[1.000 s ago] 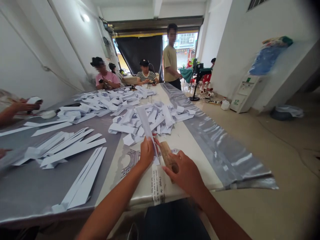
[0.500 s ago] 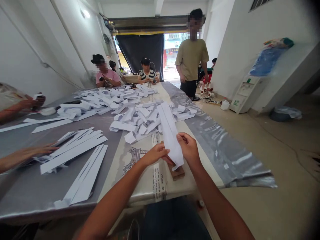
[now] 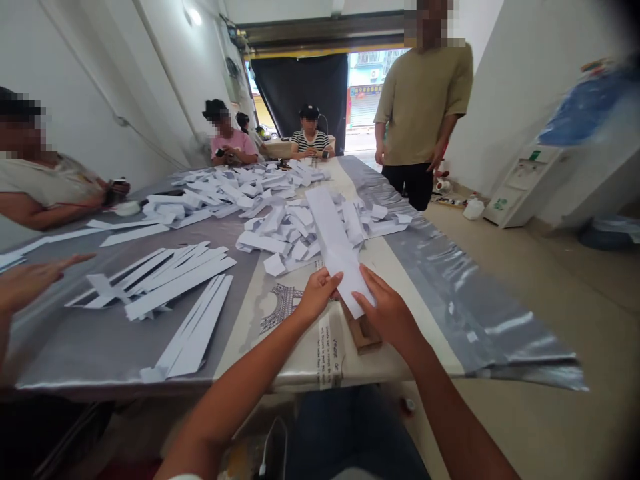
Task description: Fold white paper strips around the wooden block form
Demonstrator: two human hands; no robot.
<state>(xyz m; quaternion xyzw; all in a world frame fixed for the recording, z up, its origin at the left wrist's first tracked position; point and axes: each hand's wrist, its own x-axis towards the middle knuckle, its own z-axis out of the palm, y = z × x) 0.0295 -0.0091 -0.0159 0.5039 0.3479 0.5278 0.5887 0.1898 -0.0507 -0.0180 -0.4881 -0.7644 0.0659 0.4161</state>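
Observation:
Both of my hands hold one long white paper strip (image 3: 334,243) near its lower end, above the table's near edge. My left hand (image 3: 316,293) pinches the strip's left side and my right hand (image 3: 387,310) grips its right side and bottom corner. The strip slants away from me toward a heap of folded white papers (image 3: 305,230). A small wooden block (image 3: 364,332) lies on the table just under my hands.
Long flat paper strips (image 3: 170,283) lie on the grey table cover (image 3: 100,347) at left. A person in an olive shirt (image 3: 423,100) stands at the table's right side. Seated people work at left and at the far end. Another person's hand (image 3: 30,283) reaches in from the left.
My right hand left the wooden block and took hold of the strip beside my left hand. The standing person walked closer along the table's right side. The view shifted slightly.

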